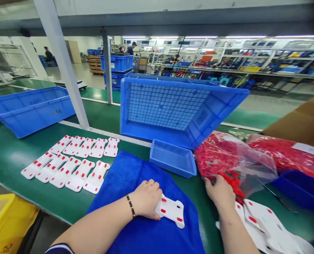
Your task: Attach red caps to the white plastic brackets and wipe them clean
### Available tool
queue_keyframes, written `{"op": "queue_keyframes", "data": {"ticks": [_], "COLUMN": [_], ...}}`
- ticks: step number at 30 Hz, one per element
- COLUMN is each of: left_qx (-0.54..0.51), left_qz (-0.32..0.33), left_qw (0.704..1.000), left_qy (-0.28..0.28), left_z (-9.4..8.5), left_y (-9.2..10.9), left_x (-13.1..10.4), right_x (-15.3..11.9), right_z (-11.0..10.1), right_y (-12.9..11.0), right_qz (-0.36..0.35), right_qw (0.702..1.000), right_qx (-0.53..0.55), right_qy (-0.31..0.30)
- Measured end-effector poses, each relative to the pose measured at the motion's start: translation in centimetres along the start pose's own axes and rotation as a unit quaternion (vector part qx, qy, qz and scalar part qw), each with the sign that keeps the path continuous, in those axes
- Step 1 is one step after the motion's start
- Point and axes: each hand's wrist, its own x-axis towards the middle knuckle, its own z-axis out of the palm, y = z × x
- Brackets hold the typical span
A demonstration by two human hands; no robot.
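My left hand [147, 199], a beaded bracelet at its wrist, is closed over one end of a white plastic plate [172, 211] with red pads. That plate lies on a blue cloth [130, 169]. Off to the right, my right hand [220, 192] reaches to the loose red pieces [232, 185] at the mouth of a clear plastic bag [217, 153]. Its fingertips are partly hidden, and whether they pinch a piece I cannot make out. More white plates [270, 225] lie piled beside my right forearm.
Two rows of white plates with red pads [74, 173] lie at left on the green table [11, 148]. A large tilted blue crate [170, 106], a small blue tray [172, 158] and another blue crate [32, 109] stand beyond. Tweezers [280, 201] lie near a dark blue bin [302, 187].
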Motion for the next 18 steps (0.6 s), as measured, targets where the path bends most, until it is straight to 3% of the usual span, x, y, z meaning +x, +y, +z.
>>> {"op": "queue_keyframes", "data": {"ticks": [5, 11, 18], "left_qx": [0.004, 0.010, -0.009], "left_qz": [0.009, 0.016, 0.010], "left_qw": [1.000, 1.000, 1.000], "left_qy": [0.001, -0.005, 0.002], "left_z": [0.2, 0.3, -0.3], "left_y": [0.2, 0.2, 0.5], "left_x": [-0.2, -0.2, -0.2], "right_x": [-0.1, -0.4, -0.9], "right_z": [-0.2, -1.1, -1.6], "right_y": [0.0, 0.1, -0.5], "right_qz": [0.015, 0.054, 0.008], "right_qw": [0.998, 0.998, 0.995], "right_qx": [0.034, 0.031, 0.101], "right_qy": [-0.041, -0.019, -0.019]}}
